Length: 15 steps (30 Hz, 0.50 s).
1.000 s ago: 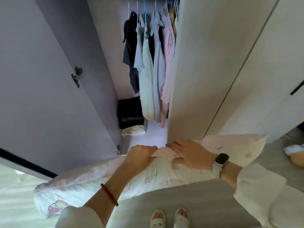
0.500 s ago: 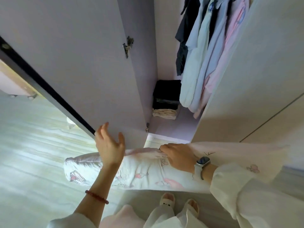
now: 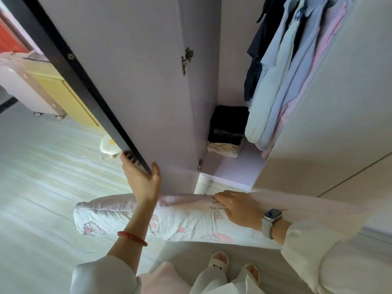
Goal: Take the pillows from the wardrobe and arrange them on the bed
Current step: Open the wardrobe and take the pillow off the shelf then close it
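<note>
Step in hand, my read: pillow is out of the wardrobe (image 3: pixel 233 162) and I'm about to close up. Carry to the bed not started; no bed identifiable in view.

Wardrobe door (image 3: pixel 127 71) stands open, swung out to my left, dark edge strip toward me. Inside: hanging clothes (image 3: pixel 282 71) in blues and pinks, folded stack (image 3: pixel 228 130) on the lilac base.

Floor (image 3: pixel 42 187) is pale, wood-grain, bare around my slippers (image 3: pixel 219 261). A white-and-yellow wheeled unit (image 3: pixel 42 88) sits well off left; small pale plush thing (image 3: pixel 109 147) on the floor behind the door edge.

Pillow (image 3: pixel 180 219): long, white with cartoon print, held level across my front, between me and the wardrobe opening, clear of the floor.

Right hand (image 3: pixel 239 209): fingers clenched over the pillow's top edge near its middle, carrying it alone. Left end hangs unsupported.

Left hand (image 3: pixel 144 181): fingers spread, curled around the door's bottom corner, thumb on the inner face. Touching, not squeezing hard as far as I can tell.

Next move needs: push door shut without catching the pillow in the gap, then get the left hand back under the loose end.
</note>
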Available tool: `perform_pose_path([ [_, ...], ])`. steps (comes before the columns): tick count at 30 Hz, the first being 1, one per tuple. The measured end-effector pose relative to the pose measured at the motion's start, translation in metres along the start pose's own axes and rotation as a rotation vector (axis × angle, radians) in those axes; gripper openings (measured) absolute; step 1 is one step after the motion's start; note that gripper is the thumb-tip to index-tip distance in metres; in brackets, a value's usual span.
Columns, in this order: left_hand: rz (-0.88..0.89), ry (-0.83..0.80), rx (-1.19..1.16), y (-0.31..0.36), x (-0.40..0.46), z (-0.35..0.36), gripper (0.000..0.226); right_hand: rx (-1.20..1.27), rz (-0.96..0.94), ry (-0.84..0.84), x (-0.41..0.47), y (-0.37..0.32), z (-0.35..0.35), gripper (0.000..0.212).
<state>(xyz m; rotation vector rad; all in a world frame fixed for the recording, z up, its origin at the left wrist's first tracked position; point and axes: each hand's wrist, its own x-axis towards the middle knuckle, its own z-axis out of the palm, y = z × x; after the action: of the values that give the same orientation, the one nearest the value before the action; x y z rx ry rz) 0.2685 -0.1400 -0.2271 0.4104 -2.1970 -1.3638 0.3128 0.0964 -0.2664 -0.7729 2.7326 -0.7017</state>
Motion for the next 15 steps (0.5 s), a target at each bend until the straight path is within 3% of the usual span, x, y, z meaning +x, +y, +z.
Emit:
perform_pose_path([
  [5,0.146,-0.036,0.039,0.007,-0.044,0.012,0.036,-0.008,0.062,-0.022,-0.022,0.015,0.004,0.013],
  [10,0.255,-0.322,0.017,0.042,-0.058,0.06,0.016,-0.017,0.169,-0.008,-0.049,0.039,-0.003,0.015],
  [15,0.302,-0.492,0.019,0.09,-0.06,0.142,0.016,0.006,0.328,0.043,-0.083,0.07,-0.016,0.019],
])
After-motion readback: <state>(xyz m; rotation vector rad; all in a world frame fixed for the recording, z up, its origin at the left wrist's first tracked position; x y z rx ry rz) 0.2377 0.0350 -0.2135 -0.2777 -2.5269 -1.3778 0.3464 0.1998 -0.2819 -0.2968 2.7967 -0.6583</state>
